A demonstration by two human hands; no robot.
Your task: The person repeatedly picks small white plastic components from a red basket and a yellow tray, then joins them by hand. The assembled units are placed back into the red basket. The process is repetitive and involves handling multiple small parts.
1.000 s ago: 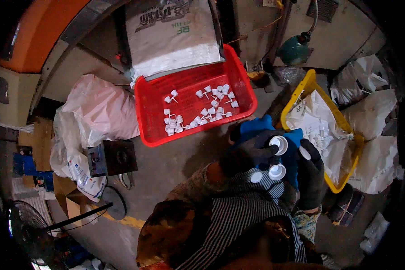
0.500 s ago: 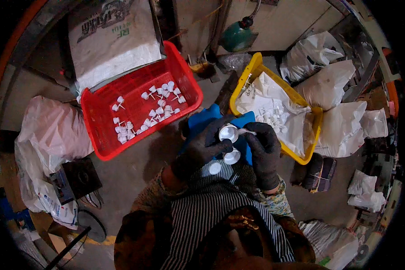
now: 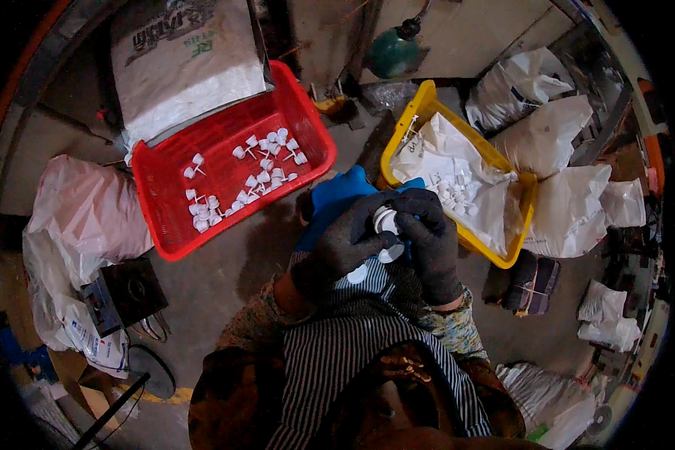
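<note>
In front of my lap, my dark-gloved left hand [image 3: 345, 244] is closed on a white round plastic cap [image 3: 386, 220]. My right hand [image 3: 430, 247], gloved too, has its fingers bent against the same cap from the other side. Just below that cap, at my left thumb, sits a second white cap [image 3: 391, 252]. Lower down, a white disc-shaped piece [image 3: 358, 274] shows against my striped apron [image 3: 345, 345]. Fingers hide much of the upper cap and anything small between them.
A red crate [image 3: 319, 124] at the far left contains several white stemmed caps [image 3: 265, 177]. To the right, a yellow crate [image 3: 529, 217] holds a white sack and more white pieces [image 3: 457, 196]. White sacks [image 3: 566, 214] line the right side; a black box [image 3: 131, 294] stands left.
My right hand has moved left and closed in on the upper cap, hiding the small white piece it held apart. The caps have tilted; my two hands are now together.
</note>
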